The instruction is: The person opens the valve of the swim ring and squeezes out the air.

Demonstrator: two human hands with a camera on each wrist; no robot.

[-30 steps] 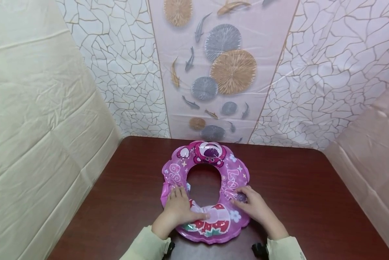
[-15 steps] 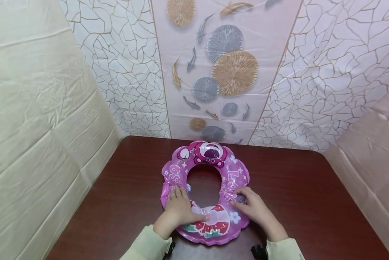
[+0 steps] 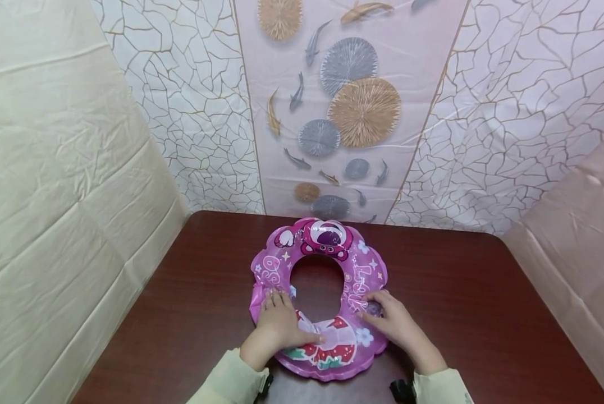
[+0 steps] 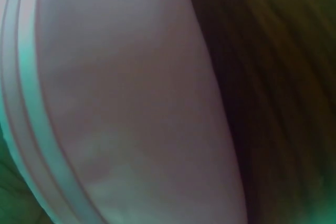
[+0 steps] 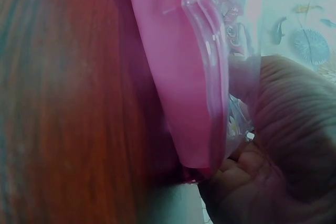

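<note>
Well out to the left of the left hand [image 3: 278, 328] rises a cream cloth [image 3: 79, 196]; that hand lies spread wide on the near left part of a pink swim ring [image 3: 350, 292], fingers straight and pointing away, thumb stretched across the strawberry print [image 3: 334, 354]; the ring rests on the dark table [image 3: 181, 314], its hole between and beyond the hands, a bear print [image 3: 327, 238] on its far side; the right hand [image 3: 397, 320] touches its right side, thumb and forefinger narrowly apart beside a clear round disc [image 3: 374, 308]; whether they grip anything, I cannot tell.
</note>
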